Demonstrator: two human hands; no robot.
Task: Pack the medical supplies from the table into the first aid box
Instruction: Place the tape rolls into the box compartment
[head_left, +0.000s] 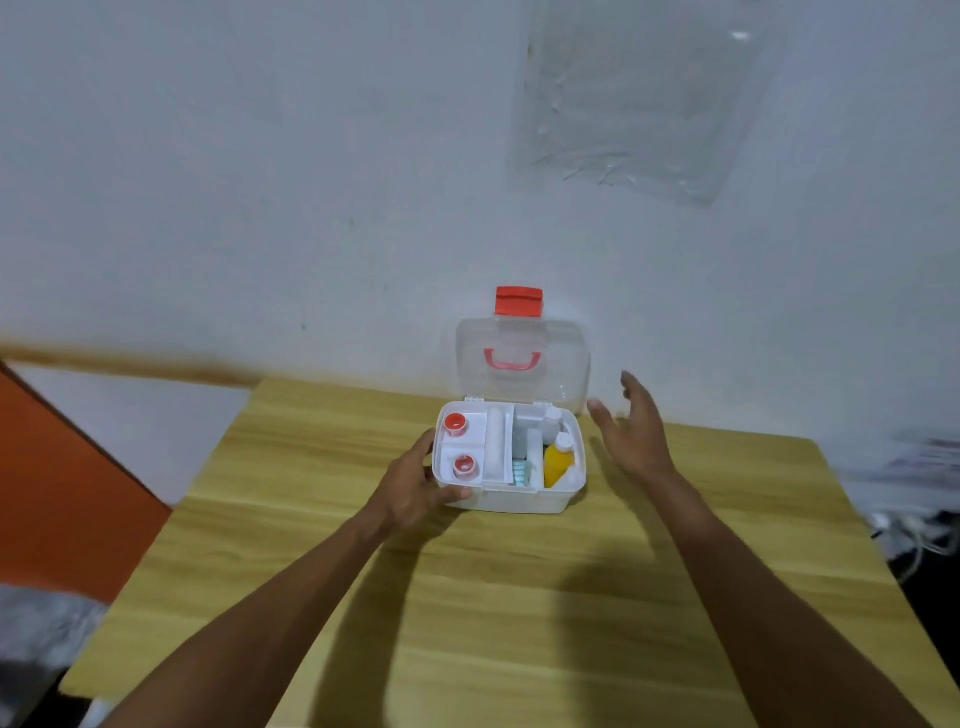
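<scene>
No legible text anywhere (yellow bottle (557, 464) too blurred).

On table (467, 623), near far edge: first aid box (519, 500); lid (550, 364) upright behind; bottle (557, 465) in right compartment.

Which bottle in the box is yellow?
The front bottle, yellow with a white cap; the back bottle behind it is all white.

Left hand (413, 486) and right hand (631, 436) bare, both forearms (260, 597) uncovered as far as they show
</scene>
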